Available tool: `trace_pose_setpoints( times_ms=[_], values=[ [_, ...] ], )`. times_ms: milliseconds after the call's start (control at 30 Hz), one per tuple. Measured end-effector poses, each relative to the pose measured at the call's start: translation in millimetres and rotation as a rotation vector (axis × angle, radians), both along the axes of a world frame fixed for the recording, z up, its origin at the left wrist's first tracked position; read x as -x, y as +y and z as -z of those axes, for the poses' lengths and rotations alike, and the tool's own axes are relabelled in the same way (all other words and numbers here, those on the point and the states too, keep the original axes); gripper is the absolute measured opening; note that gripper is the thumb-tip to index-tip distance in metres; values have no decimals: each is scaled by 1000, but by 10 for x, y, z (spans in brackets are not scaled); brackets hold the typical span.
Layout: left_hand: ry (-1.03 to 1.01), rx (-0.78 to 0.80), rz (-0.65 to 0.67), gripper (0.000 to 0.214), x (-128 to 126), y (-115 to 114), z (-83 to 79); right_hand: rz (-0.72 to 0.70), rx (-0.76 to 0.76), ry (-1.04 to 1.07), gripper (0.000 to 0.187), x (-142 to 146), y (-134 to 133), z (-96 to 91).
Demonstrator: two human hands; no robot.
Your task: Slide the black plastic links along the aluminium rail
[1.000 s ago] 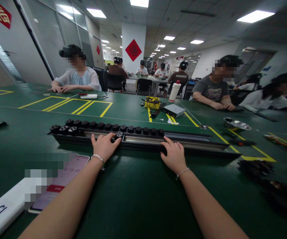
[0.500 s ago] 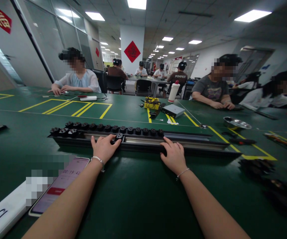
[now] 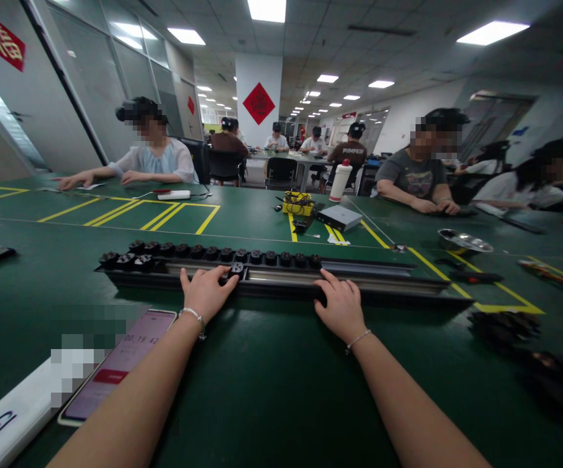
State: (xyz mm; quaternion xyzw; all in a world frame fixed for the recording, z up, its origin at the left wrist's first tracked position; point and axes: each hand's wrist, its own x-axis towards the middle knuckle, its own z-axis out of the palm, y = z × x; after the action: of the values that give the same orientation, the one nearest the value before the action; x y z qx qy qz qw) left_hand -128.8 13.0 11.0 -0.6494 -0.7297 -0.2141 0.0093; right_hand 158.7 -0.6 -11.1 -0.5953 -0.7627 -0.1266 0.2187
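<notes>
A long black metal rail with open channels lies across the table. My left hand pinches a small black socket module between thumb and fingers, in the front channel. On the rail's near side, my right hand grips the edge, fingertips over the top and thumb at the front. Along the back channel stands a row of several like black modules. A few more modules sit at the left end of the front channel.
Left of my forearm lie a phone and a white bar. Loose black parts are at right, with a metal bowl beyond. Farther back stand a grey box and a white bottle. Co-workers sit across the table.
My left hand has shifted slightly right with the socket module along the channel. My right hand stays put. The co-worker at far left has stretched an arm out to the left.
</notes>
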Motion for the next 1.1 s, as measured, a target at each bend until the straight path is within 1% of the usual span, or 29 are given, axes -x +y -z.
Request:
trace_pose_setpoints(
  times_ms=[367, 633, 867, 1100],
  values=[
    [15, 3, 23, 47, -5, -2, 3, 0, -5, -5, 30, -2, 4, -1],
    [62, -40, 53, 45, -14, -6, 12, -5, -7, -13, 31, -1, 6, -5],
    [40, -34, 57, 45, -7, 1, 18, 3, 12, -8, 31, -1, 4, -16],
    [30, -15, 48, 43, -17, -2, 4, 7, -3, -19, 32, -2, 12, -1]
  ],
)
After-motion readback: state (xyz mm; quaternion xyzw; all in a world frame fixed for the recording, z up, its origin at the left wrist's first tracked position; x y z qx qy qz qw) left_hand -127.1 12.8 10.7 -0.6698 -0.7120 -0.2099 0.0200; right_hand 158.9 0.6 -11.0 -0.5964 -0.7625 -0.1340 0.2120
